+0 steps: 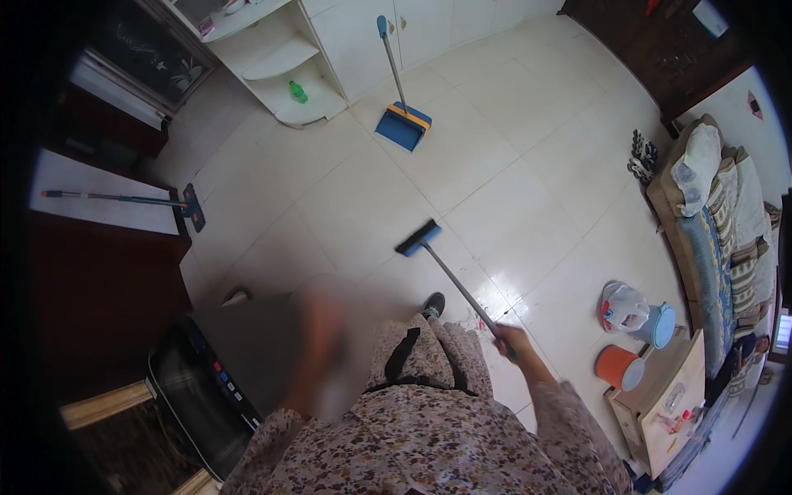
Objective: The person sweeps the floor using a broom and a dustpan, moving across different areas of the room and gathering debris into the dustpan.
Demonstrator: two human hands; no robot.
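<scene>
My right hand is closed around the grey handle of a broom. The broom's blue head, with dark bristles, is over the tiled floor ahead of my foot. My left hand is badly blurred in front of my body, near a dark appliance with a row of buttons. Whether that hand holds anything cannot be made out. Farther ahead, a blue dustpan with a yellow edge stands on the floor, its long handle upright near the white cabinet.
A flat mop leans at the left. White shelves hold a green bottle. On the right are an orange bucket, a light-blue bucket, a plastic bag, a low table and a sofa with a person.
</scene>
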